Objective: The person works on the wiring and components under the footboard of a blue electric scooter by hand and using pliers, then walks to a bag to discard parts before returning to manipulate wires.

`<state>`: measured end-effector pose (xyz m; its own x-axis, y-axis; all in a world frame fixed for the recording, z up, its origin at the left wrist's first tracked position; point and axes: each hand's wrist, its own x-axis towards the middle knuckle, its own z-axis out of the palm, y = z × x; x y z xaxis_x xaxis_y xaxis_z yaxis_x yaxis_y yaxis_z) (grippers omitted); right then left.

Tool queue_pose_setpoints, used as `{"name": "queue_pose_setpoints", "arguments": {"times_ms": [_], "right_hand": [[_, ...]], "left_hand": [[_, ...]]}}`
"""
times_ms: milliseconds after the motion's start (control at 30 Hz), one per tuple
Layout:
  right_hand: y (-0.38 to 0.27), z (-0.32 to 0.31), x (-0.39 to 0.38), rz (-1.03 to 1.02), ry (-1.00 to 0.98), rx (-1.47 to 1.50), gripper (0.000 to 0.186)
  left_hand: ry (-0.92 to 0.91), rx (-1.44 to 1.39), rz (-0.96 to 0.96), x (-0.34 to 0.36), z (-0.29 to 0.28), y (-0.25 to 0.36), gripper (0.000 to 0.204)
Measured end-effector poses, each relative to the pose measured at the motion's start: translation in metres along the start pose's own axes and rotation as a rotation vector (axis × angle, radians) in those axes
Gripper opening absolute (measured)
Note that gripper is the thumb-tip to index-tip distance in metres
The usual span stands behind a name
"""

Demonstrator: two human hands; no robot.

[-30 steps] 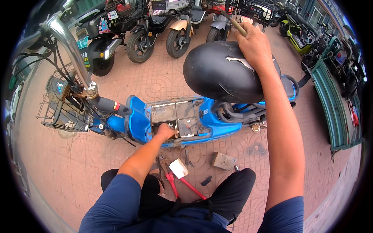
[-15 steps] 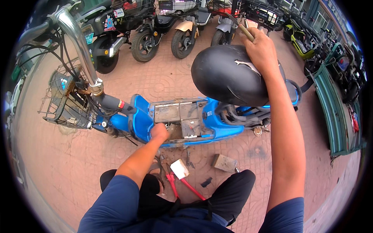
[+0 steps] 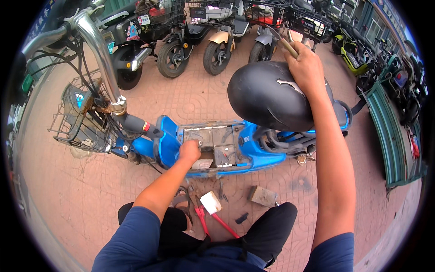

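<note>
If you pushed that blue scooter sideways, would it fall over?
Probably it could. The blue scooter stands on narrow wheels, so a sideways push might tip it, and I cannot see a stand. It likely feels heavy, being a long frame with a wire basket in front. The right hand resting on the black seat may be steadying it, while the left hand works at the footboard.

My left hand (image 3: 189, 151) covers part of the open floor compartment (image 3: 217, 138) of the blue scooter (image 3: 253, 147), so I cannot tell what my fingers touch there. My right hand (image 3: 308, 68) hides the far edge of the black seat (image 3: 267, 95), and the wooden-handled tool (image 3: 286, 46) in its grip runs out of sight behind my fingers. The seat blocks the scooter's rear. My knees hide the ends of the red-handled cutters (image 3: 213, 222). The small dark piece (image 3: 241, 218) on the paving is too small to tell
</note>
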<state>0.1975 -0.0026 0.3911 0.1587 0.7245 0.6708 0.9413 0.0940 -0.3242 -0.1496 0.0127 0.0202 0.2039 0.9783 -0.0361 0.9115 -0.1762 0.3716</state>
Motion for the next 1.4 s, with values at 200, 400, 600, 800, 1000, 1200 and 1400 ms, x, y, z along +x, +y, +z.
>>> {"name": "queue_pose_setpoints", "arguments": {"times_ms": [200, 400, 600, 800, 1000, 1200, 1400], "right_hand": [[-0.004, -0.002, 0.0, 0.042, -0.025, 0.026, 0.031], [-0.005, -0.002, 0.0, 0.03, -0.009, 0.051, 0.03], [0.017, 0.008, -0.003, -0.062, 0.063, -0.041, 0.031], [0.01, -0.009, -0.006, 0.024, -0.019, -0.047, 0.028], [-0.016, -0.004, -0.002, 0.043, -0.01, 0.022, 0.023], [0.013, 0.008, -0.001, -0.047, 0.013, -0.054, 0.033], [0.01, 0.0, -0.003, 0.01, -0.008, -0.04, 0.032]], "left_hand": [[0.015, -0.027, -0.028, 0.024, 0.001, -0.005, 0.033], [0.064, -0.198, -0.011, 0.035, 0.018, -0.006, 0.04], [-0.777, -0.898, 0.126, 0.004, -0.02, 0.07, 0.026], [-1.085, -0.399, 0.278, -0.105, 0.057, 0.127, 0.043], [-0.839, -0.203, -0.016, -0.179, 0.198, 0.111, 0.079], [-0.936, 0.026, 0.345, -0.167, 0.146, 0.126, 0.049], [-1.272, 0.152, 0.318, -0.079, 0.029, 0.121, 0.035]]}}
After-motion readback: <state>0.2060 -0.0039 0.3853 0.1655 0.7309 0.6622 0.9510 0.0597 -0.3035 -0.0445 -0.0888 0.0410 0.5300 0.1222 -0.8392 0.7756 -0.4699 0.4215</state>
